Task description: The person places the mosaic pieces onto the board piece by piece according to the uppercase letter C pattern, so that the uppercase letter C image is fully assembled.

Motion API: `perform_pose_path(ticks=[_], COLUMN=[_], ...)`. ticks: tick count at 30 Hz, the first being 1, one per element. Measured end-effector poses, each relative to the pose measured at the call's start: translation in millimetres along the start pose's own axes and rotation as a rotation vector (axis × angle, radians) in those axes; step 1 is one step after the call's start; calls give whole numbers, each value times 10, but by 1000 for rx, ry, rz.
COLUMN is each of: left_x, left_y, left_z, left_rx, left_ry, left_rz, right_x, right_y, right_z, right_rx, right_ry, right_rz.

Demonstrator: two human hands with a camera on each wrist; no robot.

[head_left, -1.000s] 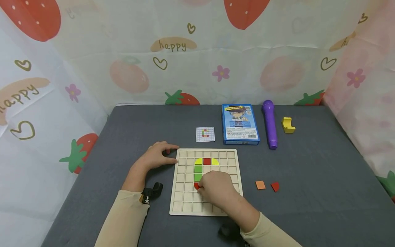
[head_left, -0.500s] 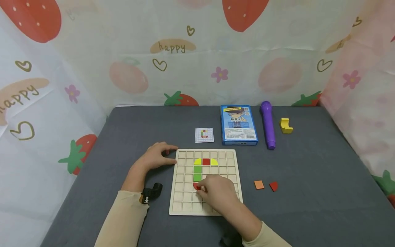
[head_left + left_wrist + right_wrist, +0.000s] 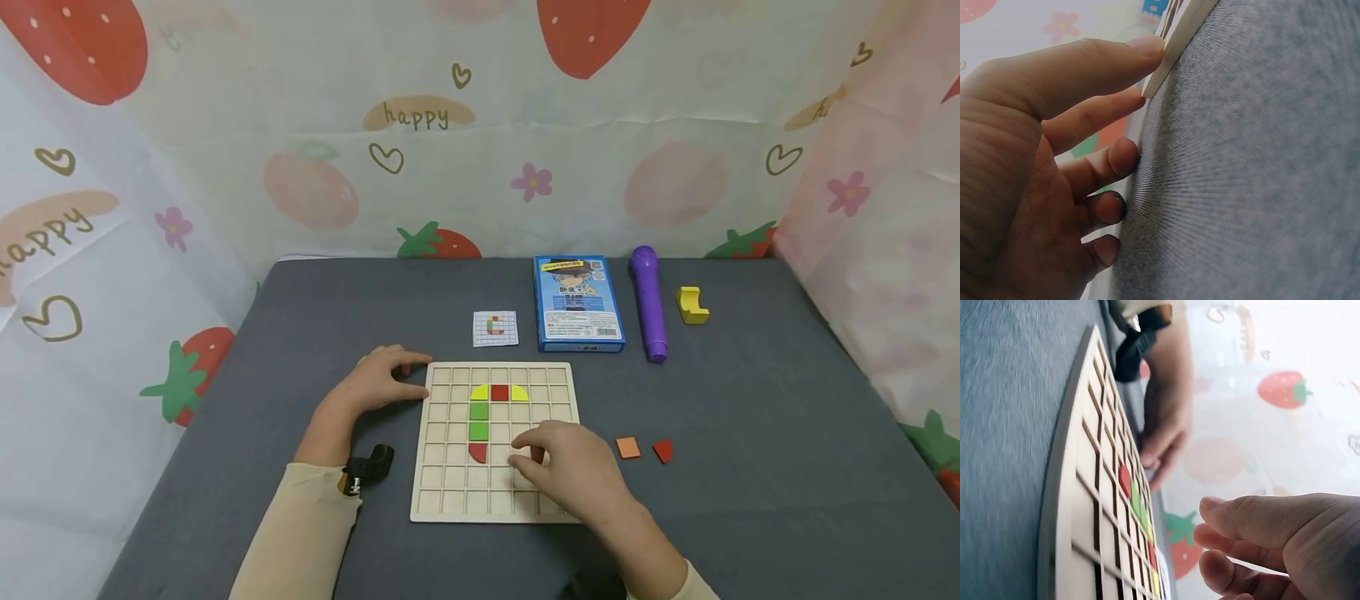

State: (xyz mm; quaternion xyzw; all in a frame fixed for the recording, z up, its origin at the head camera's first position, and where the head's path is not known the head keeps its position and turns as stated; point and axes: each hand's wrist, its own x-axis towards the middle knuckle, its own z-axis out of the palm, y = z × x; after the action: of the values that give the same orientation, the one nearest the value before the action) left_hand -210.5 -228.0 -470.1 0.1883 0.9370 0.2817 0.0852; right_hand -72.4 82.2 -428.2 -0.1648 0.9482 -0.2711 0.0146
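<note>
A pale wooden grid board (image 3: 442,477) lies on the dark cloth. Set in its cells are two yellow quarter-round tiles (image 3: 479,393), a red square tile (image 3: 499,393), two green square tiles (image 3: 478,432) and a red quarter-round tile (image 3: 477,452). My left hand (image 3: 378,381) touches the board's upper left edge with thumb and index fingertip; in the left wrist view its other fingers (image 3: 1124,156) curl loosely. Over the board's right half hovers my right hand (image 3: 573,467), holding nothing, thumb and index apart. An orange square tile (image 3: 628,448) and a red rounded tile (image 3: 663,452) lie to its right.
Behind the board lies a small pattern card (image 3: 495,329). Beside it are a blue box (image 3: 579,304), a purple microphone-shaped stick (image 3: 648,304) and a yellow block (image 3: 692,306). A printed curtain (image 3: 330,83) hangs along the table's back and sides.
My right hand has let go of the red quarter-round tile, which stays in its cell, and has moved right. The left hand keeps its place on the board's edge.
</note>
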Motion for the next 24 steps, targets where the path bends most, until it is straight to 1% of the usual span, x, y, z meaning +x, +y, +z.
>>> perform_pose_path(ticks=[6, 15, 19, 24], left_x=[-4, 8, 13, 12], left_y=[3, 2, -8, -14], left_z=[8, 17, 22, 16], left_rx=[-10, -15, -13, -19], left_ry=[4, 9, 8, 7], left_rz=[1, -11, -17, -15], right_x=[-68, -160, -199, -269], right_y=[160, 405, 522, 694], right_z=[-150, -361, -428, -479], right_rx=[30, 48, 62, 92], right_ry=[17, 64, 77, 94], right_rz=[89, 160, 202, 233])
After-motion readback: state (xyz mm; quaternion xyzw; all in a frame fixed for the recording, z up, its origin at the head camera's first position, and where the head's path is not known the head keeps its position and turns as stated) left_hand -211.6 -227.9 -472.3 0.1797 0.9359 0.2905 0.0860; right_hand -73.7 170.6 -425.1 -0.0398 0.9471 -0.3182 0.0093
